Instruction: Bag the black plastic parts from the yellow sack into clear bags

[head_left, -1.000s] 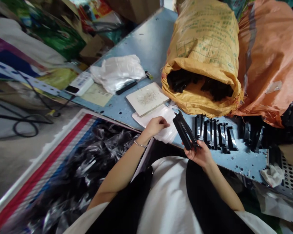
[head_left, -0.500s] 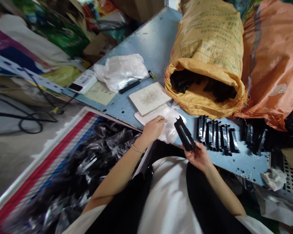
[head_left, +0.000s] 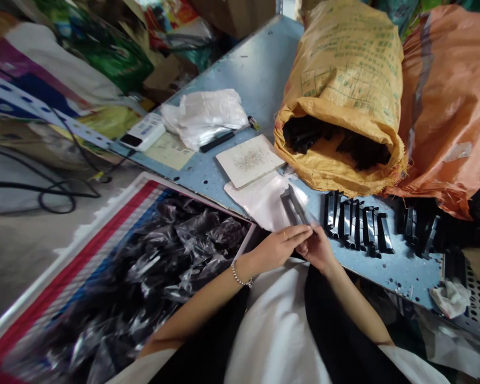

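My right hand (head_left: 319, 248) grips the near end of a long black plastic part (head_left: 294, 207), which now sits inside a clear plastic bag (head_left: 264, 198). My left hand (head_left: 280, 246) pinches the open end of that bag right beside the right hand, at the near edge of the blue table (head_left: 244, 69). To the right lies a row of several similar black parts (head_left: 357, 220).
A yellow woven sack (head_left: 344, 80) full of black parts lies open on the table, an orange sack (head_left: 448, 96) beside it. A white tile (head_left: 249, 160), crumpled plastic (head_left: 205, 115) and a pen lie farther left. A bin of bagged black parts (head_left: 144, 277) stands below left.
My left hand lifted a clear bag off the table and came over to the right hand. The black part has gone into the bag.
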The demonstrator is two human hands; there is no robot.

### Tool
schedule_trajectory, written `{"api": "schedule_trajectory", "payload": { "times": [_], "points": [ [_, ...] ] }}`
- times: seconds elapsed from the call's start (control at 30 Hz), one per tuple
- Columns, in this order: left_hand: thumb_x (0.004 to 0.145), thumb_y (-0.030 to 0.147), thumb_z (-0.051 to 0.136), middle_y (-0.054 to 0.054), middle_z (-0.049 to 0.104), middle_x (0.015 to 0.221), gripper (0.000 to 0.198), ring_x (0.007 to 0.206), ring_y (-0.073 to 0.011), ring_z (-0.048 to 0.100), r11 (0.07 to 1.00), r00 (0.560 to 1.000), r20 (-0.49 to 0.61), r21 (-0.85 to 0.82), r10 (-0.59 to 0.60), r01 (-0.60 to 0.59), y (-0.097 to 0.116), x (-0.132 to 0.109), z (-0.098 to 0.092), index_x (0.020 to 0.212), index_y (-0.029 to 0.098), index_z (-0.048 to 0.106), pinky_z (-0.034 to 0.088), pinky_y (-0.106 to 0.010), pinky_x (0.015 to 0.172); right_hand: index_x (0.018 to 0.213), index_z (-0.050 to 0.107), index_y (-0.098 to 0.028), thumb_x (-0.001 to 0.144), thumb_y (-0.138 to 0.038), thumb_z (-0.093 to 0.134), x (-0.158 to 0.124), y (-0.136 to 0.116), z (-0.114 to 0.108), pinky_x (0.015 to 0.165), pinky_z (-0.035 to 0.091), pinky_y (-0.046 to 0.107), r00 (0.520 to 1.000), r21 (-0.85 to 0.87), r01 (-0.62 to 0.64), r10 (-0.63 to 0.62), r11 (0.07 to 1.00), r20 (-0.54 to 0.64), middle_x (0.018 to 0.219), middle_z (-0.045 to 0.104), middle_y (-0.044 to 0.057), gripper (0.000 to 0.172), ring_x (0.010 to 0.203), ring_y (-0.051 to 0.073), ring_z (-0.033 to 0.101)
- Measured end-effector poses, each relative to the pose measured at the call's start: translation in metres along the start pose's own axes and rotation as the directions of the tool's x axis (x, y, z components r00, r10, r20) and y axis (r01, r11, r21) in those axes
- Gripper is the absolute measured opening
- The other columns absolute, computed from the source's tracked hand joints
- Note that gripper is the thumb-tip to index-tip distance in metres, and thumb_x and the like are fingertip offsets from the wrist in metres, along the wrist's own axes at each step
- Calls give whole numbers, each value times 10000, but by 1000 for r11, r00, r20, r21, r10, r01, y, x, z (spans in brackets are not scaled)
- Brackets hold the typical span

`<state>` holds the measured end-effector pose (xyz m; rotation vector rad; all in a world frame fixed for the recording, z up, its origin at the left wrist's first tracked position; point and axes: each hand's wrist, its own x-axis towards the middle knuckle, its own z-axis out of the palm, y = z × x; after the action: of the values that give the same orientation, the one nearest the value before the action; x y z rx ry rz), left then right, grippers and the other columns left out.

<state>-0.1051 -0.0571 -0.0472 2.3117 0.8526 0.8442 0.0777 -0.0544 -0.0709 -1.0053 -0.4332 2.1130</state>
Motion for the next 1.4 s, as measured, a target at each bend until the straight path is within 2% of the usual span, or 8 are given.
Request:
{"api": "schedule_trajectory", "payload": {
  "times": [0.2, 0.5, 0.57, 0.77, 0.87, 1.1, 1.27, 1.4],
  "points": [
    [967, 226, 527, -156, 556, 1401, 580, 1317, -239, 545, 991, 999, -18, 129, -37, 39, 26, -6, -14, 1516, 206, 342, 498, -409, 1094, 1024, 642, -204, 960, -469, 446, -18, 1, 2, 723, 543, 353, 977, -620, 189, -209, 761, 40, 918, 675, 82, 337, 838, 215, 623],
    [853, 227, 666, -59, 742, 1093, 264, 957, -200, 717, 957, 927, -324, 152, -188, 247, 55, -42, -59, 1111, 276, 700, 612, -334, 838, 1317, 590, -192, 979, -574, 425, -21, 13, 39, 902, 512, 392, 883, -471, 186, 64, 862, 465, 1101, 680, 98, 536, 960, 211, 641],
    [815, 279, 699, -37, 750, 1028, 216, 893, -204, 713, 893, 788, -501, 63, -358, 445, 58, -57, -77, 1029, 288, 726, 619, -335, 757, 1428, 499, -210, 962, -573, 492, -23, 13, 53, 924, 500, 377, 833, -455, 206, 88, 867, 547, 1162, 665, 99, 591, 982, 191, 636],
    [650, 454, 757, -13, 703, 760, 383, 620, -203, 625, 458, 47, -729, -377, -683, 805, 24, -115, -142, 965, 236, 740, 560, -379, 580, 1312, 626, -193, 951, -424, 596, -27, -25, 50, 934, 500, 330, 803, -673, 445, 70, 591, 592, 1134, 681, 94, 430, 1025, 175, 639],
    [629, 470, 709, 17, 633, 670, 307, 629, -228, 602, 293, -44, -759, -304, -650, 907, -18, -147, -170, 862, 272, 698, 562, -435, 651, 1236, 674, -190, 992, -366, 532, -27, -63, 22, 924, 500, 331, 870, -825, 487, -75, 288, 487, 1069, 705, 82, 333, 1005, 187, 655],
    [735, 340, 571, -26, 661, 781, 189, 877, -280, 650, 398, 368, -690, 126, -623, 909, -103, -139, -139, 856, 209, 635, 537, -481, 896, 1281, 656, -181, 949, -65, 441, 14, -139, -40, 923, 464, 395, 862, -683, 105, -276, -722, 425, 1322, 622, 144, 412, 1167, 284, 553],
    [898, 275, 541, -95, 684, 978, 179, 942, -227, 639, 832, 848, -396, 282, -352, 477, -74, -26, -25, 919, 172, 686, 538, -372, 890, 1158, 711, -179, 959, -114, 482, 40, -156, -39, 898, 468, 384, 853, -491, 282, -20, -824, 522, 1353, 627, 116, 310, 1080, 261, 577],
    [892, 185, 571, -122, 673, 943, 131, 924, -242, 621, 875, 913, -235, 282, -335, 394, -65, 23, 19, 822, 159, 678, 529, -386, 856, 1165, 704, -178, 960, -165, 506, 18, -167, -32, 880, 488, 347, 840, -607, 357, -41, -709, 541, 1188, 698, 124, 285, 1029, 241, 620]
  ]
}}
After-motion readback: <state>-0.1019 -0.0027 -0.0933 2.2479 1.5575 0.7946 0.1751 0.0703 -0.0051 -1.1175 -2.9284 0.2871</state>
